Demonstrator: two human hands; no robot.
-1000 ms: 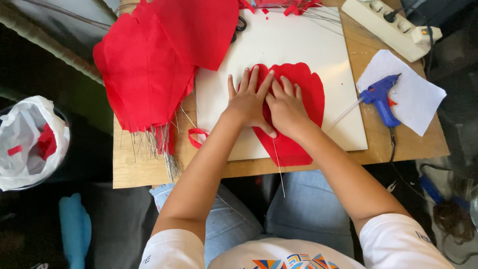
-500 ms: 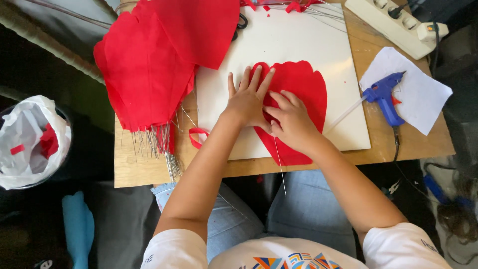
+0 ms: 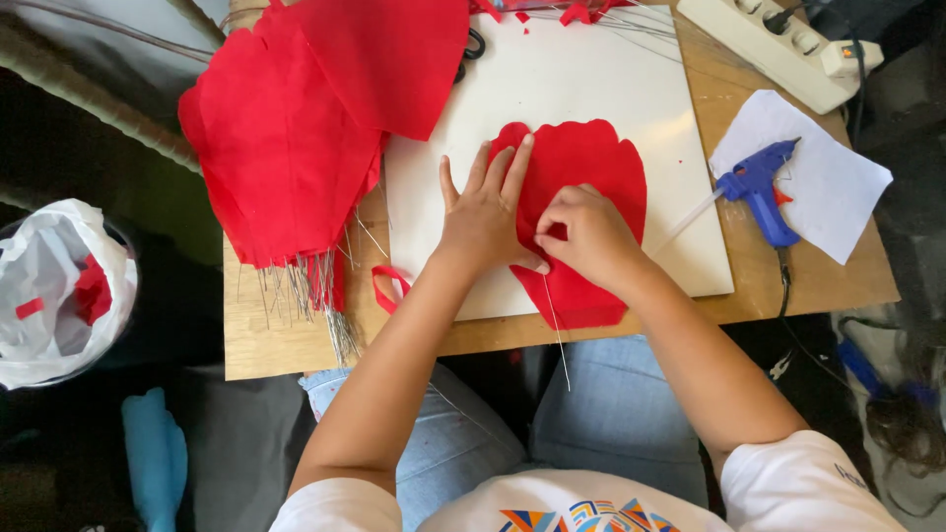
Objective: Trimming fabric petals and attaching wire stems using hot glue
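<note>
Your left hand point(image 3: 483, 212) lies flat, fingers spread, palm down on the left half of the red petal-shaped fabric piece point(image 3: 591, 177). It grips nothing; it pins the cloth so it cannot slide on the white board point(image 3: 552, 79) beneath.

Your right hand point(image 3: 586, 234) sits curled just beside it, fingertips pinched together low on the petal. A thin wire point(image 3: 554, 320) runs from under that pinch down past the petal's narrow end and off the edge of the wooden table point(image 3: 276, 345), over your lap. The pinch appears to hold the wire against the fabric, though the contact itself is hidden by your knuckles.

The petal lies on the board's lower right part, scalloped end away from you, pointed end overhanging the board's near edge. Both hands touch it; most of its upper right lobe is bare.

Off to your right, a blue glue gun point(image 3: 757, 192) rests on a white paper sheet point(image 3: 818, 182), nozzle aimed toward the board, near but apart from your right hand. To your left, a stack of finished red petals point(image 3: 286, 148) with wire stems fans over the table corner. A small red fabric loop point(image 3: 389, 288) lies by your left forearm.
</note>
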